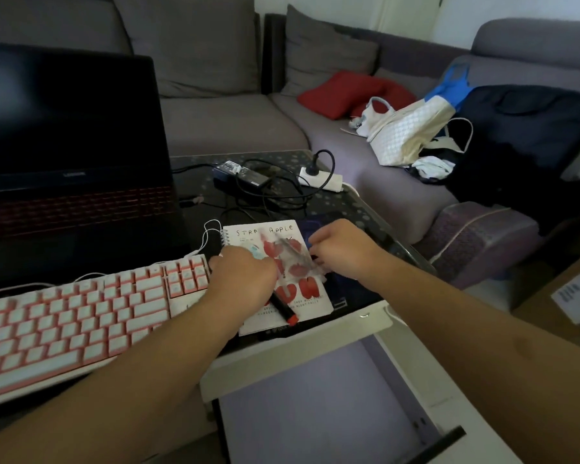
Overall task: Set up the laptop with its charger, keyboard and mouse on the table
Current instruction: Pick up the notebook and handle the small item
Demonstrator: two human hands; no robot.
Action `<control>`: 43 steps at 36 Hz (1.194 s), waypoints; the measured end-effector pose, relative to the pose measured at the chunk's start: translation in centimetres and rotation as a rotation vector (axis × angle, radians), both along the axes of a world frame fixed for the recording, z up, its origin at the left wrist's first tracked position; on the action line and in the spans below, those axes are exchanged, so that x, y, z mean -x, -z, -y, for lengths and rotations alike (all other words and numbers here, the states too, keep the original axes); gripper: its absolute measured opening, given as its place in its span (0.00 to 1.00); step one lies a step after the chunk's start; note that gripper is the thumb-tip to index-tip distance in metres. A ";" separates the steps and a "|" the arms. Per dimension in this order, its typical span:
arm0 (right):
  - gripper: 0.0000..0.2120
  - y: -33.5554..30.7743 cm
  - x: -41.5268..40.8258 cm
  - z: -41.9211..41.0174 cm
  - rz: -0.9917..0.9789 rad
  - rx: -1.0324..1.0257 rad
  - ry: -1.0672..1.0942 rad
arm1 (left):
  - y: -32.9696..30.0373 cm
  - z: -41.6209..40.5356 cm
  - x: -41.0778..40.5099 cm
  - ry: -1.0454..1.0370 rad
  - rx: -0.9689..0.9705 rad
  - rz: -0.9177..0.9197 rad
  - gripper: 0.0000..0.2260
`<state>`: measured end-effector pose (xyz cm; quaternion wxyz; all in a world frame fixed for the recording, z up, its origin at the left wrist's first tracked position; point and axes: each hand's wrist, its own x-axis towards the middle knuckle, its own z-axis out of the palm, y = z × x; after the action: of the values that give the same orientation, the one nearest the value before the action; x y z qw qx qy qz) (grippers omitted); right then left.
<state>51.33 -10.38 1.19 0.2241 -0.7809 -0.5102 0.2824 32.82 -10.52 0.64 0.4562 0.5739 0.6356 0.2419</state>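
Observation:
The black laptop (71, 135) stands open at the left of the dark table (355, 202), its screen dark and its keys glowing red. A white and pink keyboard (81, 316) lies in front of it. The charger brick (240, 172) with tangled black cables sits behind, beside a white power strip (320, 178) with one plug in it. My left hand (243, 279) hovers curled over a spiral notebook (302, 289); its grip is hidden. My right hand (340, 251) pinches a blurred clear pen (293, 251). No mouse is in view.
A black marker with a red cap (284, 312) lies on the notebook, partly under my left hand. A dark blue flat thing (315, 229) lies under the notebook. A white drawer (315, 406) stands open below the table edge. A grey sofa (382, 182) with bags wraps around behind.

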 end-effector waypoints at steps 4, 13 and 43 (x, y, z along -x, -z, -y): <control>0.13 -0.8 -0.6 1.4 0.032 -0.098 -0.006 | -0.4 1.9 -0.3 0.088 -0.232 -0.074 0.24; 0.12 -1.6 -1.7 7.8 0.063 -0.040 -0.188 | 1.9 6.9 -2.3 0.434 -0.441 -0.018 0.05; 0.13 20.2 -2.3 20.3 0.852 0.595 -1.157 | 23.8 19.1 -5.4 0.929 -0.185 -0.606 0.07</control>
<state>53.65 -30.66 -18.98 -0.3934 -0.4591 -0.7814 0.1548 38.20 -29.65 -23.12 0.2596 0.8751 0.3947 -0.1052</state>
